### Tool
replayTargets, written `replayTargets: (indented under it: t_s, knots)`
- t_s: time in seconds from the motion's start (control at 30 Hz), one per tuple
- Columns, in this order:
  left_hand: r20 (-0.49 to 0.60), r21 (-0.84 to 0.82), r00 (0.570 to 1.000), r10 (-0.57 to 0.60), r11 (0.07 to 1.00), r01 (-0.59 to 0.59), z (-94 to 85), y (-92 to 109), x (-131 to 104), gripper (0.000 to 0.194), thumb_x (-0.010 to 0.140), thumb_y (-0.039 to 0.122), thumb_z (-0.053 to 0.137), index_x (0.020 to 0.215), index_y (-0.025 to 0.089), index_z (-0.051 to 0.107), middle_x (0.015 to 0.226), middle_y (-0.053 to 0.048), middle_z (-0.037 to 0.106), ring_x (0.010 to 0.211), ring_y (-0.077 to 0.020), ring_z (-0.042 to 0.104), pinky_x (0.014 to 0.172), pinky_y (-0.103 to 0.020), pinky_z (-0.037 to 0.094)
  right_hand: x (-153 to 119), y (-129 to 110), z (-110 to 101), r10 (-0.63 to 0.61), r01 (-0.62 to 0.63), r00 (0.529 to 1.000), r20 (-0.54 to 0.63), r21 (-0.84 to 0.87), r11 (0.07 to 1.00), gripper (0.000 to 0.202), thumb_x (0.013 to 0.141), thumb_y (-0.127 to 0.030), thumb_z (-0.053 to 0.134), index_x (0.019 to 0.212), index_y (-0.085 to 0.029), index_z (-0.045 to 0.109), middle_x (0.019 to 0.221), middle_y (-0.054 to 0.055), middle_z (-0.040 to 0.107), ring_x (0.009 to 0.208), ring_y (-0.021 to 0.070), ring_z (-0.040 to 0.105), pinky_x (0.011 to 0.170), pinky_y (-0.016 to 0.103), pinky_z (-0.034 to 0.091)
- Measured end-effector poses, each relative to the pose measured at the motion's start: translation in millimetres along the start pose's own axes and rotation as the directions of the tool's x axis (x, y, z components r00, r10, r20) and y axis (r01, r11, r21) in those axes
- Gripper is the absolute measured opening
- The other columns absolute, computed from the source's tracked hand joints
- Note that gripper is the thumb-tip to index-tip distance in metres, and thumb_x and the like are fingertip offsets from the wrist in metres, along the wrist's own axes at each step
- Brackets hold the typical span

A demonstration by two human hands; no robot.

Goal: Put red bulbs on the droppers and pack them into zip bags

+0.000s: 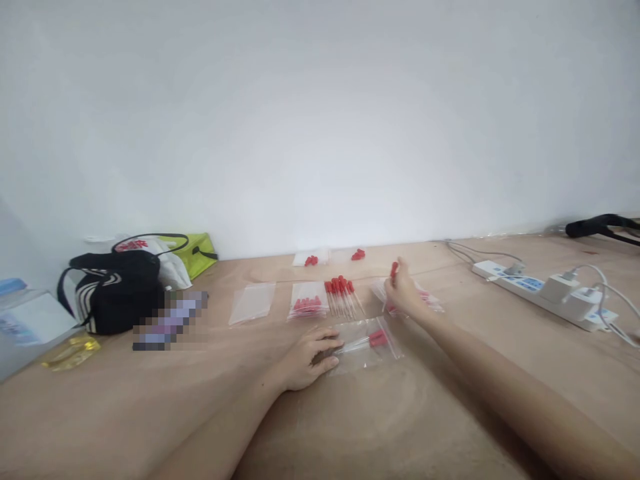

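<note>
My left hand (311, 359) rests on the table with its fingers apart, fingertips on the left edge of a clear zip bag (357, 357). Red pieces (379, 338) lie at that bag's right end. Further right and back, my right hand (403, 288) pinches a small red piece (394, 270) above a pile of clear bags with red contents (430, 300). Between the hands and the wall lies a row of red-topped thin sticks (343, 293). Beside it on the left are a bag with red pieces (307, 300) and a flat stack of clear bags (253, 303).
Two small groups of red pieces (311, 261) (358, 255) lie near the wall. A black bag (117, 293), a green bag (200, 253) and a blurred-out object (170, 323) are on the left. A white power strip (530, 287) with cables is on the right.
</note>
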State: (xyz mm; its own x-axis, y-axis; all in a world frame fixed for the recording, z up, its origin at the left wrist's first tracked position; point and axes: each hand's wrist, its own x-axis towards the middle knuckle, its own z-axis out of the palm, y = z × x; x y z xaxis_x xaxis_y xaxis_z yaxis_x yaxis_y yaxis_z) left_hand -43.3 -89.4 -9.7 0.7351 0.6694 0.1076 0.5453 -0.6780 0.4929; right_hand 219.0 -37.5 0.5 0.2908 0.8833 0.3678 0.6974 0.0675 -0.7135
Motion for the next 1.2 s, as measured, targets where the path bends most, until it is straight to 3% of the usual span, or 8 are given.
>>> replayTargets:
  t_s: [0.1,0.23,0.5,0.77,0.9,1.0,1.13,1.2]
  knots:
    - [-0.004,0.000,1.000,-0.005,1.000,0.005,0.5,-1,0,0.035,0.082,0.037,0.046,0.115,0.028,0.051,0.128,-0.004,0.043,0.117,-0.0213,0.038,0.099,-0.039,0.029,-23,22,-18,0.101,-0.067,0.989,-0.110,0.273,0.960,0.061,0.074,-0.030,0.040,0.127,-0.011,0.016,0.079,0.007,0.058,0.059,0.0177,0.058,0.053,0.029,0.046]
    - [-0.001,-0.001,1.000,-0.011,1.000,0.011,-0.2,0,1,0.035,0.082,0.037,0.046,0.116,0.027,0.051,0.128,-0.004,0.043,0.117,-0.0217,0.037,0.099,-0.040,0.028,-51,30,-21,0.171,-0.123,0.984,-0.052,0.500,0.858,0.061,0.074,-0.038,0.045,0.123,-0.017,0.014,0.068,0.000,0.053,0.045,0.0141,0.052,0.043,0.027,0.046]
    - [0.004,0.019,1.000,-0.005,1.000,0.005,-1.2,2,2,0.037,0.083,0.037,0.045,0.119,0.026,0.048,0.128,-0.004,0.043,0.118,-0.0211,0.036,0.100,-0.039,0.027,-64,16,-1,0.195,-0.209,0.976,0.100,0.700,0.683,0.030,0.078,-0.040,0.040,0.100,-0.024,0.026,0.067,-0.001,0.052,0.055,0.0160,0.058,0.056,0.033,0.052]
    - [0.001,0.030,0.999,-0.036,0.999,0.036,-4.8,7,0,0.047,0.083,0.038,0.045,0.126,0.024,0.037,0.131,-0.004,0.039,0.122,-0.0219,0.032,0.101,-0.040,0.025,-73,10,-8,0.084,-0.305,0.916,0.391,0.547,0.779,0.033,0.063,-0.041,0.059,0.082,-0.018,0.043,0.055,-0.007,0.048,0.032,0.0049,0.040,0.029,0.017,0.029]
    - [-0.005,0.028,1.000,-0.018,0.999,0.018,-3.4,6,1,0.046,0.083,0.036,0.045,0.126,0.024,0.038,0.131,-0.004,0.040,0.121,-0.0214,0.033,0.101,-0.041,0.024,-71,10,-7,0.120,-0.319,0.906,0.405,0.469,0.824,0.030,0.061,-0.040,0.063,0.074,-0.017,0.048,0.051,-0.005,0.052,0.035,0.0069,0.043,0.033,0.019,0.034]
    - [-0.011,0.030,1.000,-0.013,0.999,0.013,-2.1,5,2,0.045,0.082,0.035,0.046,0.125,0.024,0.038,0.130,-0.003,0.041,0.121,-0.0209,0.033,0.101,-0.041,0.024,-71,12,-2,0.028,-0.264,0.895,0.445,0.480,0.837,0.030,0.062,-0.043,0.062,0.067,-0.015,0.054,0.057,0.001,0.060,0.048,0.0118,0.055,0.046,0.024,0.044]
    - [-0.013,0.030,1.000,-0.006,1.000,0.007,-1.5,4,2,0.044,0.082,0.035,0.047,0.124,0.024,0.040,0.128,-0.004,0.043,0.120,-0.0204,0.034,0.101,-0.039,0.025,-71,14,-4,-0.167,-0.229,0.787,0.594,0.532,0.815,0.036,0.072,-0.046,0.049,0.069,-0.013,0.061,0.061,0.003,0.063,0.059,0.0145,0.059,0.062,0.029,0.047]
    - [-0.005,0.023,1.000,0.009,1.000,-0.009,-1.6,3,1,0.042,0.082,0.034,0.046,0.123,0.026,0.042,0.128,-0.003,0.043,0.119,-0.0204,0.034,0.101,-0.039,0.025,-68,14,-10,-0.135,-0.200,0.793,0.595,0.462,0.864,0.034,0.073,-0.044,0.045,0.069,-0.013,0.061,0.054,0.001,0.060,0.051,0.0136,0.056,0.054,0.028,0.046]
